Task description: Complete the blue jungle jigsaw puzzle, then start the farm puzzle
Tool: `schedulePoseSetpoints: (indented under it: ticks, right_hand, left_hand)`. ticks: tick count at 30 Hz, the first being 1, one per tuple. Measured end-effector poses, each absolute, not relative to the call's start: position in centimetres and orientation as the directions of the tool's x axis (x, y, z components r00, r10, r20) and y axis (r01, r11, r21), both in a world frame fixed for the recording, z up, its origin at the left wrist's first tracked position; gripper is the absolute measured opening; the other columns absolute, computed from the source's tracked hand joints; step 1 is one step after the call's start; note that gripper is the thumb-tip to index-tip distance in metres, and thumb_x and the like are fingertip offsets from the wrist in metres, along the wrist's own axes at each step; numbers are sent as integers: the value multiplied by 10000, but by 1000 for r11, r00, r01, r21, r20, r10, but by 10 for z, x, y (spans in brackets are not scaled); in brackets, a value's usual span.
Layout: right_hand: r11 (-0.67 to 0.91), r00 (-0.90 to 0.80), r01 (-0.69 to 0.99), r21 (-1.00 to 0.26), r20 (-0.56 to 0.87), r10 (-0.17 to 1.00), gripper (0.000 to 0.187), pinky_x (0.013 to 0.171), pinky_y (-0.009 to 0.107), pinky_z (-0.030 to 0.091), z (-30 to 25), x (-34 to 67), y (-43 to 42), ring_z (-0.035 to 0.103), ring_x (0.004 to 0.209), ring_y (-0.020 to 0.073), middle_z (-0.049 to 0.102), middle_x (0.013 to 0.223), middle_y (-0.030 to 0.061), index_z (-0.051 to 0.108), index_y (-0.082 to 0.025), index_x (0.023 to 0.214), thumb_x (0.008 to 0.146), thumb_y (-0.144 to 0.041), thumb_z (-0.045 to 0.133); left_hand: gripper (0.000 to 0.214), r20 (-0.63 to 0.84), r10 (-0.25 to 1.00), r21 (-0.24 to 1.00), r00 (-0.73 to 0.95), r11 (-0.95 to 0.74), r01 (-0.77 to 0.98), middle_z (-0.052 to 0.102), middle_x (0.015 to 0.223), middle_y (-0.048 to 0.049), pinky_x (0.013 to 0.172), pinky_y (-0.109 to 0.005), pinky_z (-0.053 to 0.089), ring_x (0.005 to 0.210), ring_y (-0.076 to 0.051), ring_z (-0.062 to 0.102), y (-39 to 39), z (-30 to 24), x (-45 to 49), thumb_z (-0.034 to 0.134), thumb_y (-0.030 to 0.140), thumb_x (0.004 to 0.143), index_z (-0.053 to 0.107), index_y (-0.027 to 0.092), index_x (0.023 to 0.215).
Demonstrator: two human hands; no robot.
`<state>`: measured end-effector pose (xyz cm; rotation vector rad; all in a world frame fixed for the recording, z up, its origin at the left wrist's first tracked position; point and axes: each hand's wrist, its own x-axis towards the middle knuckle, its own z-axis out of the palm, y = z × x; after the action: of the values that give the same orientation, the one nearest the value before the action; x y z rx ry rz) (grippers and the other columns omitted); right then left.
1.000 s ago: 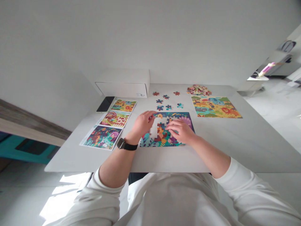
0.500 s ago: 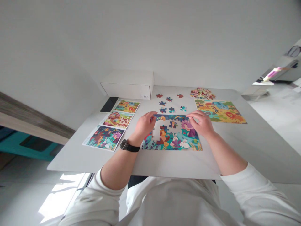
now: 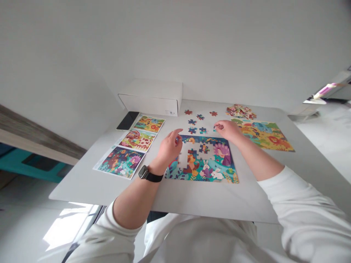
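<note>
**Item 1.** Unfinished puzzle (image 3: 208,164), near edge of table (image 3: 192,195), centre. Gaps in upper-left part.

**Item 2.** L hand (image 3: 170,148) over puzzle's top-left corner. Fingers loosely curled, index stretched out, nothing seen in grip. Black watch (image 3: 146,173) on wrist.

**Item 3.** R hand (image 3: 227,130) just past puzzle's far edge. Fingertips (image 3: 217,126) drawn together, pinching teal piece (image 3: 214,128), which lies on the table and is mostly hidden.

**Item 4.** Loose pieces (image 3: 197,126), approx. six, between puzzle and far edge.

**Item 5.** Finished puzzle (image 3: 267,134), right side; heap of pieces (image 3: 241,110) behind it toward far edge.

**Item 6.** Three picture cards (image 3: 138,139) in a row along left edge.

**Item 7.** Phone (image 3: 127,120) and white box (image 3: 152,96), far-left corner, box against wall.
</note>
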<state>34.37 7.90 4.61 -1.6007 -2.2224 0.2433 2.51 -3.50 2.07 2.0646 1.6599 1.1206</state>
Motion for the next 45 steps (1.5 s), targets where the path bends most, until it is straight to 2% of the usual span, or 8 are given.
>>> schedulePoseSetpoints:
  ticks: [8, 13, 16, 22, 27, 35, 41, 45]
  right_hand:
    - [257, -259, 902, -347, 41, 965, 312, 978, 372, 583, 34, 260, 140, 774, 1085, 280, 838, 1214, 104, 829, -248, 1241, 952, -346, 763]
    - [288, -303, 924, -252, -22, 953, 393, 968, 373, 570, 28, 230, 156, 745, 1123, 309, 822, 1176, 141, 843, -229, 1138, 864, -510, 863]
    - [267, -280, 928, -259, -17, 960, 372, 964, 370, 564, 22, 224, 161, 736, 1101, 301, 798, 1179, 156, 829, -203, 1114, 852, -462, 879]
    - [192, -186, 916, -351, 52, 981, 428, 940, 368, 564, 17, 229, 157, 720, 1031, 275, 774, 1186, 137, 739, -184, 1211, 822, -285, 884]
    - [227, -196, 852, -471, 114, 974, 253, 951, 357, 546, 26, 244, 144, 729, 1014, 237, 798, 1097, 79, 739, -225, 1123, 895, -118, 719]
    - [236, -234, 439, -867, 143, 962, 306, 724, 342, 597, 48, 290, 75, 657, 776, 182, 712, 970, 31, 743, -242, 1096, 854, -419, 806]
    - [211, -230, 249, -945, 154, 961, 388, 711, 310, 601, 41, 315, 0, 657, 804, 173, 725, 941, 20, 778, -251, 1093, 806, -503, 846]
    - [84, -196, 177, -981, 48, 979, 378, 660, 293, 593, 31, 313, -25, 668, 788, 166, 749, 982, 20, 773, -265, 1096, 803, -494, 840]
  left_hand:
    - [508, 384, 923, 680, 10, -290, 674, 762, 1131, -80, 890, -315, 568, 873, -179, 698, -31, 19, 20, 569, 124, 955, 620, 206, 1455]
    - [511, 377, 926, 692, -8, -276, 667, 757, 1136, -82, 850, -306, 552, 829, -167, 673, -32, 20, 20, 573, 113, 956, 617, 195, 1458]
    - [516, 380, 925, 703, -17, -276, 655, 755, 1148, -82, 845, -304, 545, 817, -161, 663, -33, 21, 20, 576, 109, 955, 614, 190, 1463]
    - [516, 405, 913, 709, -39, -287, 645, 753, 1103, -70, 828, -303, 541, 815, -164, 650, -31, 22, 19, 583, 112, 944, 623, 195, 1451]
    - [515, 387, 920, 749, -64, -273, 603, 757, 1111, -59, 808, -281, 543, 819, -150, 674, -29, 23, 17, 584, 117, 931, 620, 207, 1437]
    - [405, 380, 921, 795, -82, -279, 539, 751, 1021, -35, 755, -263, 536, 807, -145, 680, -25, 21, 19, 596, 194, 954, 684, 223, 1348]
    - [315, 375, 927, 799, -16, -315, 512, 749, 941, -39, 785, -285, 549, 814, -165, 678, -32, 26, 28, 598, 245, 985, 736, 205, 1265]
    - [286, 388, 918, 763, 88, -373, 528, 760, 937, -38, 794, -282, 540, 810, -159, 662, -40, 30, 35, 614, 290, 1002, 753, 201, 1236]
